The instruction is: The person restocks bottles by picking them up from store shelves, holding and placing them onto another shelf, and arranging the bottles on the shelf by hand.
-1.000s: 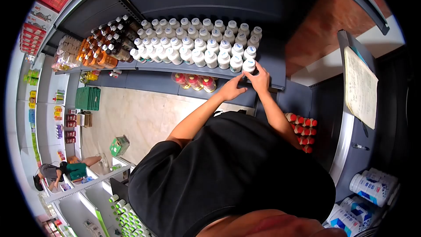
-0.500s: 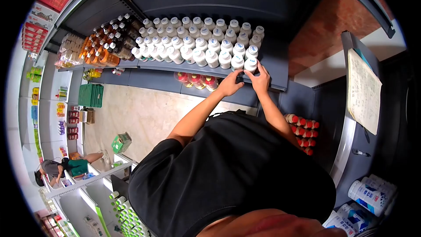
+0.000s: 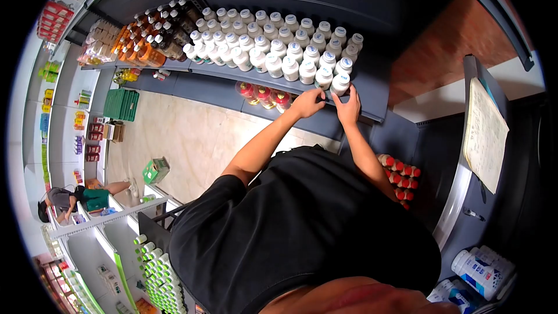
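Dark shelf [image 3: 373, 96] toward one o'clock, our hands at its front edge.
Our right hand [image 3: 349, 109] has thumb and forefinger either side of the corner bottle [image 3: 340, 84]; our left hand [image 3: 307, 103] curls below the neighbouring bottle [image 3: 323, 77], at its ten o'clock. Whether either grips, we cannot tell. A sideways nudge could jostle the packed white bottles [image 3: 279, 46]; a pull toward six o'clock might tip the corner one off.

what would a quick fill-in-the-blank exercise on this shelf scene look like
The bare right hand is at a white plastic bottle with a ____ cap.
In the picture, orange plastic bottles on the dark grey shelf stand to that bottle's ____.
The handwritten paper notebook is to the person's ____.
Missing words: white; left; right.
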A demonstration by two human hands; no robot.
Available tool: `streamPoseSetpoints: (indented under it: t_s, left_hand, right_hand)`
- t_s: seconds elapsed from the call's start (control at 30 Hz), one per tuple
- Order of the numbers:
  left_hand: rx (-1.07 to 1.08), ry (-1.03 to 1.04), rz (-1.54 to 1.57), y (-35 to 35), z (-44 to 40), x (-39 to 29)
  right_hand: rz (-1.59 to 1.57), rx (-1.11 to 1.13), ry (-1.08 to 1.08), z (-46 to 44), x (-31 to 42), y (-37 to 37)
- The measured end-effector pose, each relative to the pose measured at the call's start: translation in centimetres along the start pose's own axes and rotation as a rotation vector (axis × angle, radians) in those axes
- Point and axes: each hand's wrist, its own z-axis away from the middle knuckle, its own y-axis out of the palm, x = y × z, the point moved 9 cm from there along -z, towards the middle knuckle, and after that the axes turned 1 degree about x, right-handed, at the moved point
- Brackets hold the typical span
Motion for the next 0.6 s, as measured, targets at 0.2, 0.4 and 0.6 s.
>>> streamPoseSetpoints:
  t_s: [0.2, 0.4, 0.6]
  left_hand:
    - [0.054, -0.105, 0.242, 3.9, 6.9, 10.1]
    - [0.041, -0.809, 0.012, 12.3, 28.4, 31.8]
    - [0.441, -1.24, 0.266, 18.2, 48.6, 33.9]
  right_hand:
    - [0.046, -0.178, -0.297, 3.6, 1.0, -1.4]
    - [0.023, 0.083, -0.153, 8.2, -1.8, 1.1]
    - [-0.108, 0.088, -0.075, 6.9, -1.5, 1.9]
